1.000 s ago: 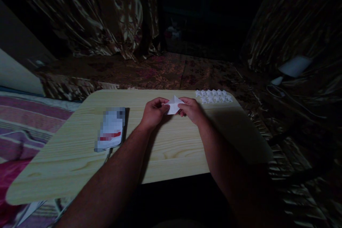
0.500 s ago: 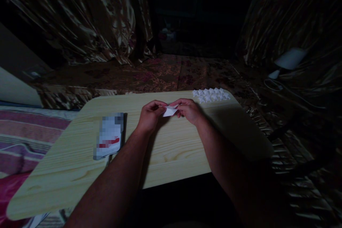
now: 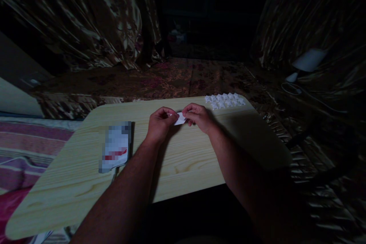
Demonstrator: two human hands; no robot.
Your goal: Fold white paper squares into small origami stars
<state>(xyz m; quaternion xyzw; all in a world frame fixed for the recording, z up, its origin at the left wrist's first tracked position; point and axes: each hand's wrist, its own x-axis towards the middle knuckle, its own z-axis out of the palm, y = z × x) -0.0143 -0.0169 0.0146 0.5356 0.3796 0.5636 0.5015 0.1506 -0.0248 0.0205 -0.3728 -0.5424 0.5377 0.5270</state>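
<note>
A small piece of white folded paper [image 3: 180,119] is held between my two hands, just above the far middle of the table. My left hand [image 3: 160,122] pinches its left side between thumb and fingers. On the other side, my right hand [image 3: 199,116] has its thumb and fingertips closed on the upper right edge. The fingers cover parts of the paper, so its full shape is hidden. Beyond my right hand, several small white folded paper pieces [image 3: 225,101] with pointed corners lie in two rows.
A pale wood-grain table [image 3: 185,164] with rounded corners carries a phone-like device [image 3: 117,146], pixelated, on its left side. A striped bed cover [image 3: 34,141] is at the left. Patterned curtains [image 3: 122,19] hang behind, and a white lamp [image 3: 309,60] stands at the right.
My right hand's fingers have shifted along the paper and closed at its upper right edge. Less of the paper shows now. My left hand keeps its pinch.
</note>
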